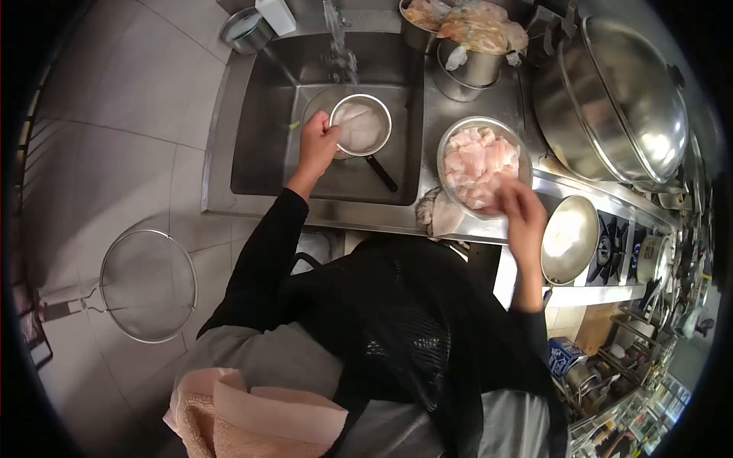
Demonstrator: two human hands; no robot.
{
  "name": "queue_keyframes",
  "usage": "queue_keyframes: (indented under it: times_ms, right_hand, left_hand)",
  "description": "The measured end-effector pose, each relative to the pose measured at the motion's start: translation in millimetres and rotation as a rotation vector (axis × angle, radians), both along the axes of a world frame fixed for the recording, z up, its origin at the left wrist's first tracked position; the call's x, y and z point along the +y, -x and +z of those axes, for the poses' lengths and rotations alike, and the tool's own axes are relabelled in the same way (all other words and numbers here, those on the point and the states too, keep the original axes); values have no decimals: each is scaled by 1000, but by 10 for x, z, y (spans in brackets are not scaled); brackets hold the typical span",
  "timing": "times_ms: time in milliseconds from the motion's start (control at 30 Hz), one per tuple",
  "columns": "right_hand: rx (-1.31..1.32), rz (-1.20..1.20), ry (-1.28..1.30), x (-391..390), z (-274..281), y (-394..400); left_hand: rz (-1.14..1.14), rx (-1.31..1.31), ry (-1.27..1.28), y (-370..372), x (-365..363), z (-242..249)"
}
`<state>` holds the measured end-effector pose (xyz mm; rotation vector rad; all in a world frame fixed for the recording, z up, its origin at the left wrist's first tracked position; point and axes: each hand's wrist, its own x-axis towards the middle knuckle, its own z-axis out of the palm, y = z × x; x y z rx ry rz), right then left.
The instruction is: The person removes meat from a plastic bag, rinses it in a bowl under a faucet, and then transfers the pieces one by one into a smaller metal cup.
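Observation:
Over the sink [263,153], my left hand [319,141] grips the rim of a small round metal bowl [360,125] with pale, whitish contents. Below this bowl lies a round pan with a black handle [382,173], partly hidden. Water [340,49] runs down behind the bowl. On the steel counter to the right stands a larger bowl [445,175] full of raw, pale pink meat pieces [479,162]. My right hand [521,214] is at that bowl's near right edge, its fingers curled together by the meat; whatever they hold is too blurred to make out.
A crumpled cloth [441,212] lies at the counter's front edge. Metal pots [467,70] with bagged food stand behind the meat bowl. A large domed steel vessel [611,99] is at the back right, a frying pan [569,239] nearer. A round strainer [149,286] hangs at left.

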<state>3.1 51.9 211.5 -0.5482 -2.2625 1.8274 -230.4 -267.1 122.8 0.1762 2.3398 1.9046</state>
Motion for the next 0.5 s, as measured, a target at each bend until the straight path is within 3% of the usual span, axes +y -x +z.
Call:
queue_keyframes:
  times_ms: [67, 133, 200, 267, 333, 367, 400, 433, 500]
  right_hand:
    - [75, 339, 162, -553, -74, 820]
    - [311, 647, -448, -935, -176, 1515]
    - [175, 839, -778, -1238, -283, 1935]
    - [152, 1117, -988, -1365, -791, 2341]
    - [-133, 1100, -924, -1464, -599, 2259]
    - [-12, 1152, -885, -1477, -836, 2319]
    - [-133, 1184, -905, -1498, -1004, 2367]
    - [-244, 1113, -874, -1542, -915, 2266]
    - [-179, 1141, -782, -1489, -913, 2166]
  left_hand:
    - [-25, -11, -67, 44, 25, 83]
    - [-62, -89, -56, 93, 40, 152]
    - [-101, -173, -39, 88, 21, 152]
    - [-95, -280, -126, 93, 76, 108]
    - [-142, -377, -190, 50, 92, 164]
    - [-118, -432, -198, -15, 125, 237]
    - [-138, -428, -155, 21, 54, -12]
    - [-111, -447, -93, -60, 68, 21]
    - [-180, -479, -90, -148, 57, -34]
